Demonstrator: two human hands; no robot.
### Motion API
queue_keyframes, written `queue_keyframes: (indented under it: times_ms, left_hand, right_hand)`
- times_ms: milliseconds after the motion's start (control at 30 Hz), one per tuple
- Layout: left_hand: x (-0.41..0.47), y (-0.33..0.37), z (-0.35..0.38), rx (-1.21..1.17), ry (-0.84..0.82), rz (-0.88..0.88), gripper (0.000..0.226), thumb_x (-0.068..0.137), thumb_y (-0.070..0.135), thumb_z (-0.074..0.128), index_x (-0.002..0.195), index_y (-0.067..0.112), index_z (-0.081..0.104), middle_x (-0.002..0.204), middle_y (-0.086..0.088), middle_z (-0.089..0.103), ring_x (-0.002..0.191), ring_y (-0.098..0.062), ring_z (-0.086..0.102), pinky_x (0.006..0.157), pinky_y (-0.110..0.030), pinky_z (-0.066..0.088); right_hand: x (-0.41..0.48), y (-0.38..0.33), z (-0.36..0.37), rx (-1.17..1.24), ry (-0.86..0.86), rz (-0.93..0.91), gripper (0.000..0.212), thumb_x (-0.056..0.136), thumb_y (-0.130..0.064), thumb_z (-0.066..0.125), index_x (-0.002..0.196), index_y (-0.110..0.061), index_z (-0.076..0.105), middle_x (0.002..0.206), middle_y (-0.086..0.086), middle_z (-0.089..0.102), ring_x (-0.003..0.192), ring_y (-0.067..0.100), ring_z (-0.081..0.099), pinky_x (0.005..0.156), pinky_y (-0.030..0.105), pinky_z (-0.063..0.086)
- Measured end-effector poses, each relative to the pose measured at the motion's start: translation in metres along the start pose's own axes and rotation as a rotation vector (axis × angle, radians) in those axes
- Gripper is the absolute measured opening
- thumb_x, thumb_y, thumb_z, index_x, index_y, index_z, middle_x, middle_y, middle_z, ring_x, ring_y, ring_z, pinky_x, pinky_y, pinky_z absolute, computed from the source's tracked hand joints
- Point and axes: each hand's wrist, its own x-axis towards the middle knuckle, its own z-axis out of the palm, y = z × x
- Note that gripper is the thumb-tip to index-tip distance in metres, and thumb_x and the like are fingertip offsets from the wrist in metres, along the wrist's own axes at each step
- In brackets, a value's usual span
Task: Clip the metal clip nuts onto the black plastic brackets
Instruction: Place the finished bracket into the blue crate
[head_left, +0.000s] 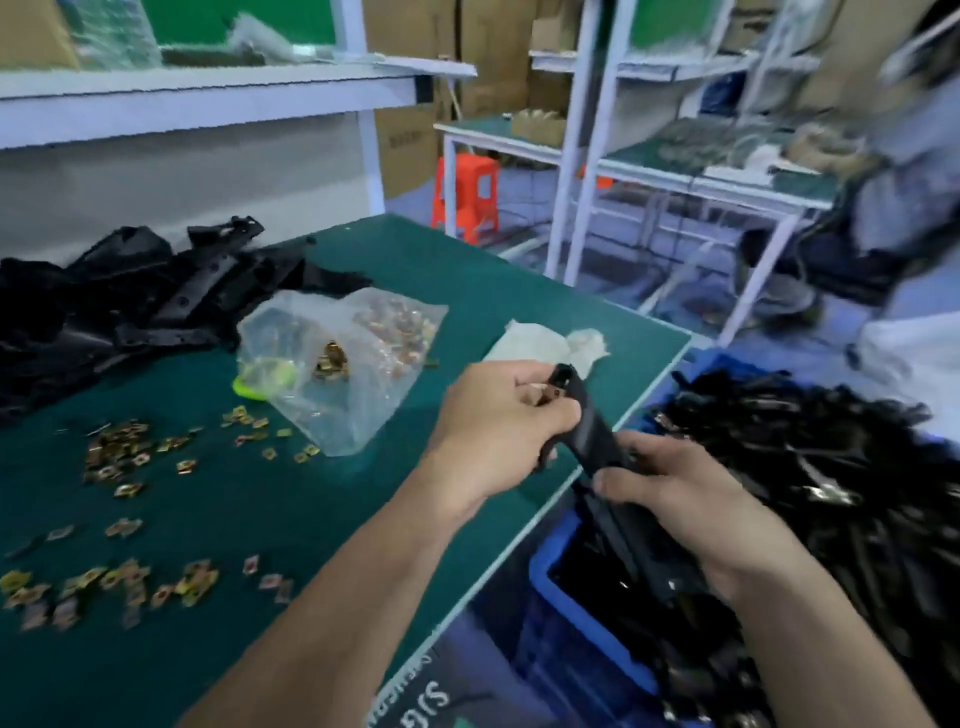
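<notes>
Holding one black bracket over the table edge: left hand curled round its upper end, right hand clamped on its lower part. Loose clip nuts scattered on green mat to my left. Blue bin below.

One held bracket, one clear bag, one blue crate; loose clip nuts and piled brackets beyond counting.
</notes>
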Motion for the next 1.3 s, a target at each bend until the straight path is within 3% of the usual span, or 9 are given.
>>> queue_keyframes:
  times_ms: [233,333,500,633,700,767,933,1133,1300]
  left_hand:
    - [0.017,-0.030,0.123,0.007,-0.199,-0.162,0.026,0.062,0.032,0.078,0.088,0.034,0.074,0.068,0.008,0.073,0.059,-0.008,0.062,0.066,-0.031,0.052]
    - [0.029,-0.047,0.168,-0.095,-0.230,-0.272,0.039,0.080,0.019,0.085,0.118,0.019,0.074,0.097,0.000,0.078,0.086,-0.014,0.072,0.086,-0.040,0.060]
    - [0.046,-0.051,0.226,-0.369,-0.350,-0.522,0.046,0.095,0.004,0.069,0.139,0.014,0.060,0.113,0.000,0.068,0.091,-0.014,0.068,0.069,-0.024,0.059]
    - [0.048,-0.069,0.261,-0.198,-0.547,-0.487,0.059,0.099,0.008,0.064,0.153,0.021,0.047,0.156,-0.004,0.047,0.132,-0.020,0.054,0.104,-0.029,0.048]
    - [0.042,-0.082,0.271,-0.096,-0.562,-0.451,0.062,0.097,0.007,0.064,0.153,0.026,0.048,0.157,-0.005,0.046,0.125,-0.016,0.057,0.094,-0.015,0.045]
    - [0.038,-0.095,0.277,-0.027,-0.527,-0.443,0.061,0.095,0.007,0.064,0.150,0.030,0.051,0.154,-0.005,0.050,0.116,-0.013,0.058,0.083,-0.010,0.042]
    - [0.036,-0.117,0.278,-0.042,-0.527,-0.502,0.071,0.095,0.011,0.062,0.158,0.033,0.037,0.166,-0.002,0.032,0.147,-0.021,0.037,0.105,-0.028,0.034]
    - [0.048,-0.097,0.254,-0.219,-0.414,-0.426,0.070,0.090,0.006,0.069,0.154,0.019,0.045,0.153,-0.004,0.051,0.125,-0.016,0.059,0.102,-0.035,0.054]
    - [0.065,-0.056,0.194,-0.151,-0.173,-0.218,0.029,0.088,0.002,0.067,0.105,0.022,0.080,0.099,0.001,0.079,0.091,-0.016,0.073,0.089,-0.029,0.057]
  right_hand:
    - [-0.051,0.073,-0.094,-0.104,0.119,0.237,0.015,0.091,0.004,0.067,0.081,-0.008,0.064,0.065,0.004,0.057,0.053,0.012,0.049,0.051,0.019,0.037]
    - [-0.063,0.101,-0.114,0.016,0.256,0.263,0.021,0.090,0.011,0.063,0.096,-0.006,0.074,0.083,0.011,0.074,0.070,0.019,0.067,0.064,0.023,0.051]
    - [-0.046,0.144,-0.150,0.195,0.658,0.316,0.022,0.093,0.003,0.065,0.095,-0.014,0.079,0.089,0.012,0.077,0.078,0.028,0.073,0.072,0.038,0.060]
    - [-0.016,0.183,-0.170,0.256,0.896,0.428,0.018,0.091,-0.005,0.069,0.108,-0.009,0.073,0.085,0.014,0.076,0.077,0.031,0.071,0.078,0.053,0.062]
    - [-0.004,0.198,-0.172,0.243,0.941,0.532,0.030,0.091,-0.008,0.069,0.122,-0.010,0.068,0.093,0.015,0.074,0.087,0.034,0.071,0.086,0.056,0.060]
    - [0.004,0.208,-0.169,0.211,0.956,0.587,0.040,0.090,-0.009,0.068,0.130,-0.012,0.065,0.096,0.013,0.073,0.088,0.032,0.070,0.084,0.051,0.061]
    - [-0.005,0.201,-0.149,-0.031,1.040,0.549,0.061,0.083,-0.014,0.066,0.142,-0.020,0.053,0.094,0.003,0.069,0.078,0.018,0.065,0.061,0.030,0.049]
    - [-0.005,0.155,-0.117,-0.261,0.951,0.412,0.035,0.084,-0.017,0.061,0.117,-0.027,0.068,0.090,0.001,0.074,0.074,0.021,0.071,0.071,0.040,0.059]
    - [0.030,0.084,-0.073,-0.470,0.840,0.180,0.020,0.081,-0.033,0.061,0.096,-0.030,0.074,0.082,-0.006,0.068,0.089,0.029,0.065,0.073,0.034,0.049]
